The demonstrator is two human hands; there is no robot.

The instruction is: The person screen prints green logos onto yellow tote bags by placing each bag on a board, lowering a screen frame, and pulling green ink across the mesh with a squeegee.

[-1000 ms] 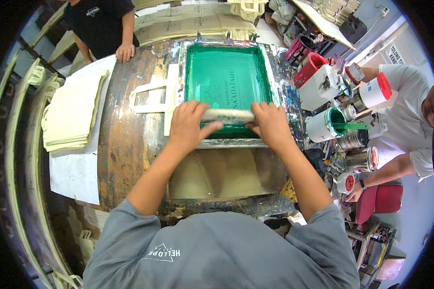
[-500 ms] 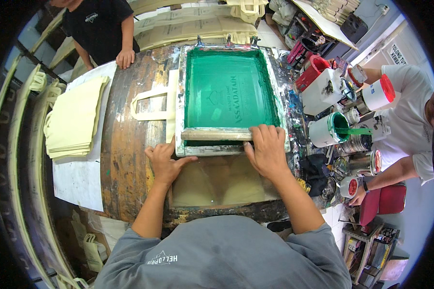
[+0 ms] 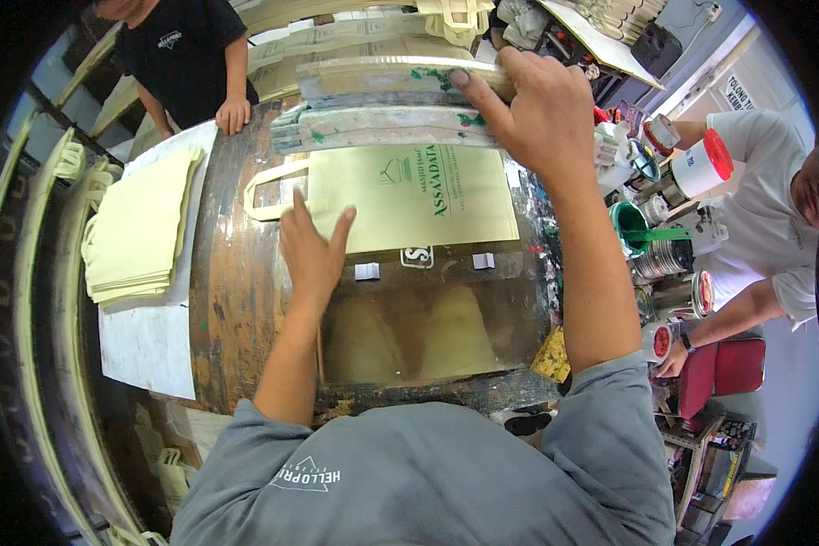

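I have the paint-stained table (image 3: 232, 318) across my view, the screen-printing frame (image 3: 382, 126) tipped up above it. Partly hidden behind the frame, the cream tote bag (image 3: 359, 196) lies flat, green print up. My right hand (image 3: 551, 114) clamps its fingers on the frame's near edge. My left hand (image 3: 309, 250) spreads its fingers wide by the bag's left edge; I can't tell if they touch.

The far edge of the pale yellow bag (image 3: 396, 214) is hidden by the raised frame (image 3: 382, 126), and the finest lines of its green print (image 3: 439, 187) are too small to be read. To the bag's right, the ink pail (image 3: 630, 218) is partly covered by the right forearm (image 3: 596, 255); beyond the bag's left, the head of the person in black (image 3: 187, 59) is cut off by the upper edge.
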